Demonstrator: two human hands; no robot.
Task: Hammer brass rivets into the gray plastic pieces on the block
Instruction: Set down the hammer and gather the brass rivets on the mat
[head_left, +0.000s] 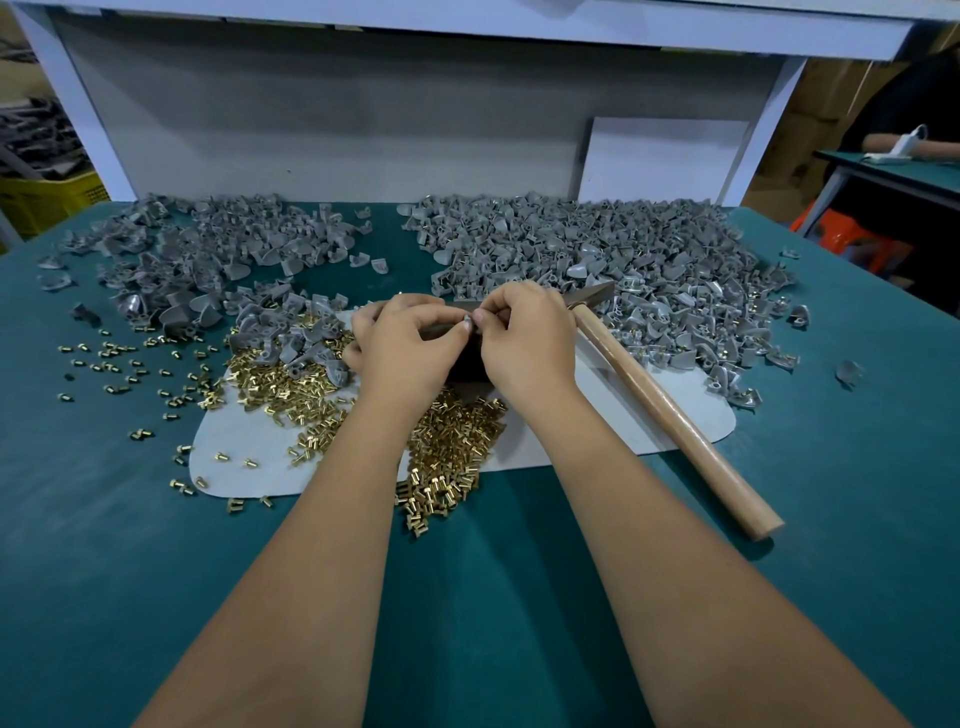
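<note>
Teal matting covers the bench, and the stock is sorted for reach: a heap of gray plastic pieces at the far left, apparently bare, and a larger heap at the far right where brass glints in many, so probably finished ones. Loose brass rivets lie piled on and around a pale mat in front of the person, close enough to pick one without stretching. A hammer rests to the right, its wooden handle angled toward the right arm, head near the work, likely parked for a quick grab.

Both hands meet over a dark block, mostly hidden beneath them. The left hand and right hand have fingers curled, fingertips pinching one small gray piece between them. Whether a rivet sits in it yet is too small to tell; I judge they are seating one before hammering.
</note>
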